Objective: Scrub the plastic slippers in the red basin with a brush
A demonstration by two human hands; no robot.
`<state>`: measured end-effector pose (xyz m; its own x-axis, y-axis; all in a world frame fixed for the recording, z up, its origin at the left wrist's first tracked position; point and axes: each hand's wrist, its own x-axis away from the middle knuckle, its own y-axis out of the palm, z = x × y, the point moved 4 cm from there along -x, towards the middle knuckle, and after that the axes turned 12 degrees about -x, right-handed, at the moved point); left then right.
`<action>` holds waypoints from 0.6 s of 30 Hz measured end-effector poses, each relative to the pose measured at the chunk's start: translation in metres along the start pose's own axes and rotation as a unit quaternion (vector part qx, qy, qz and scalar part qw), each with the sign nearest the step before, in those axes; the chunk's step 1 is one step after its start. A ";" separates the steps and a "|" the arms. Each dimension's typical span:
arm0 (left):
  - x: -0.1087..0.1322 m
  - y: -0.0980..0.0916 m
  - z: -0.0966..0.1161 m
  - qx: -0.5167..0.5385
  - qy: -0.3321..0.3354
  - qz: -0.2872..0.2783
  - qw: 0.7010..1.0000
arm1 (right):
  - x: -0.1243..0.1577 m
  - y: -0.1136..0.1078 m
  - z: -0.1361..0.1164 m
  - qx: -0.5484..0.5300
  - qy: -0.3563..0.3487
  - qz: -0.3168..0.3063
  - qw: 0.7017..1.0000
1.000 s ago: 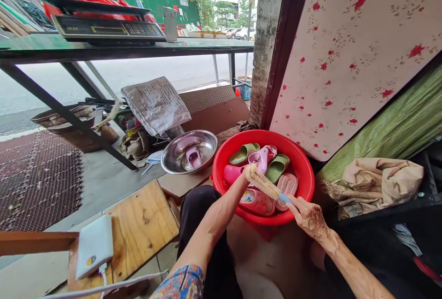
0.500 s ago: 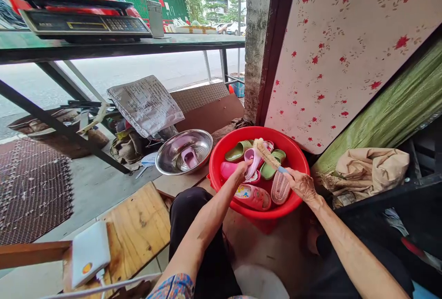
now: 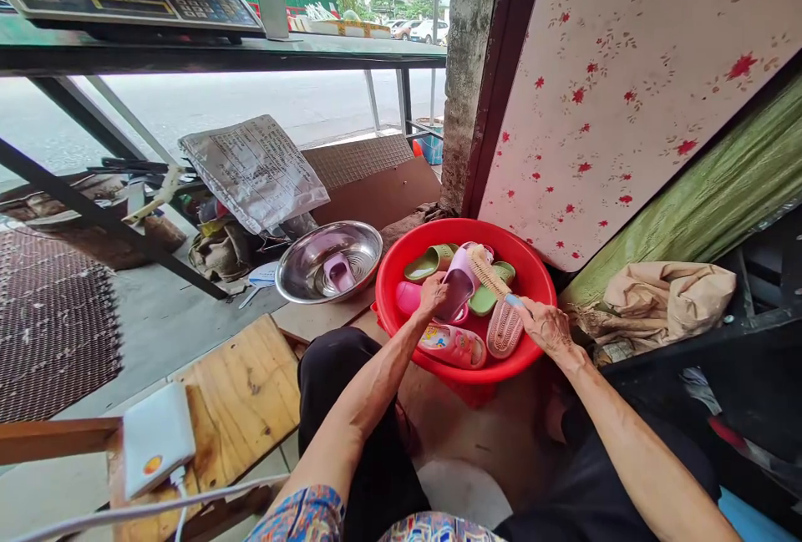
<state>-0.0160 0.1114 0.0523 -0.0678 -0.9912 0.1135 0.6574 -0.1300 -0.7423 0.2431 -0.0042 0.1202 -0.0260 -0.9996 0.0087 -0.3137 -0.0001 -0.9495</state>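
My left hand (image 3: 432, 293) is shut on a lilac plastic slipper (image 3: 457, 286), holding it tilted inside a red plastic basin (image 3: 530, 275). My right hand (image 3: 547, 329) grips the blue handle of a bristle brush (image 3: 487, 271), whose pale bristles press against the top of that slipper. Below my right hand lies a pale pink ridged slipper (image 3: 505, 328). Other slippers fill the basin: green ones (image 3: 429, 262) and a pink child's slipper (image 3: 451, 347) with a printed strap. Their soles are hidden.
A steel bowl (image 3: 329, 262) holding a lilac slipper stands left of the basin. A flowered panel (image 3: 626, 99) and a concrete pillar (image 3: 467, 66) rise behind it. A beige cloth (image 3: 670, 296) lies right. A wooden board (image 3: 244, 383) with a white power bank (image 3: 158, 439) sits lower left.
The brush head has swung up and away from my left hand, which has closed on the lilac slipper and raised it. The whole view has shifted, with the background moving up and left.
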 end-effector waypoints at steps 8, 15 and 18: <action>0.011 0.001 -0.001 -0.062 -0.006 0.016 0.998 | -0.019 0.012 -0.019 0.013 -0.008 -0.022 1.000; -0.011 -0.027 -0.038 0.010 -0.157 0.081 0.984 | -0.021 0.038 -0.013 0.085 0.041 -0.123 0.988; -0.015 -0.022 -0.043 0.124 -0.177 0.098 0.971 | -0.017 0.053 -0.019 0.092 0.021 -0.141 0.985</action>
<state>-0.0615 0.1283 0.0388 0.3102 -0.9201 0.2391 0.7950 0.1132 -0.5959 0.2088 0.0132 0.0753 -0.0026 -0.9569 0.2904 -0.1358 -0.2874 -0.9481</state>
